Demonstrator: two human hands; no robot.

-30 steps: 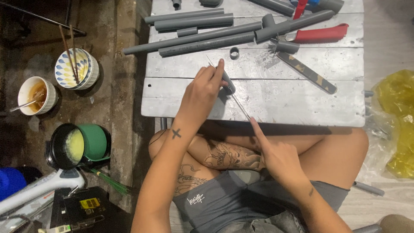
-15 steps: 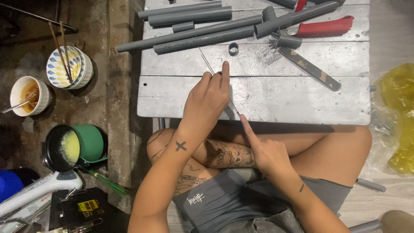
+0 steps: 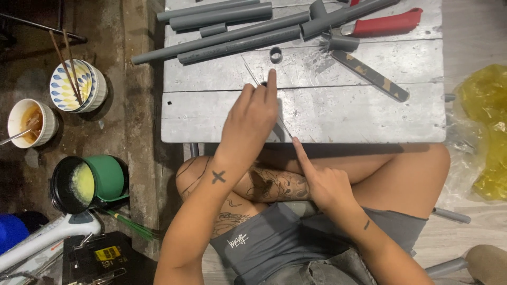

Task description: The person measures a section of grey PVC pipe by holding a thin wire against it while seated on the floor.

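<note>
Thin metal rod (image 3: 285, 128) lies flat on the grey wooden bench (image 3: 369, 113), its long axis running diagonally from the middle of the boards down toward the near edge, where its lower end nearly reaches my lap. My left hand (image 3: 252, 119) lies over its upper stretch, fingers together and pressed flat on it, index fingertip pointing toward the far edge; whether the fingers curl around the rod underneath I cannot tell. My right hand (image 3: 323, 182) sits just off the near edge, index finger extended and touching the rod's lower end, the other fingers loosely folded and holding nothing. So the rod runs between my two hands, the left covering more of it. Along the far edge lie several grey pipes (image 3: 227, 39), a small grey ring (image 3: 275, 54), a red-handled tool (image 3: 388, 24) and a flat file (image 3: 369, 75). Off the left edge, on the floor, a patterned bowl (image 3: 74, 84) holds chopsticks, a white cup (image 3: 29, 122) holds brownish liquid and a spoon, and a green pot (image 3: 87, 182) holds something yellow.
</note>
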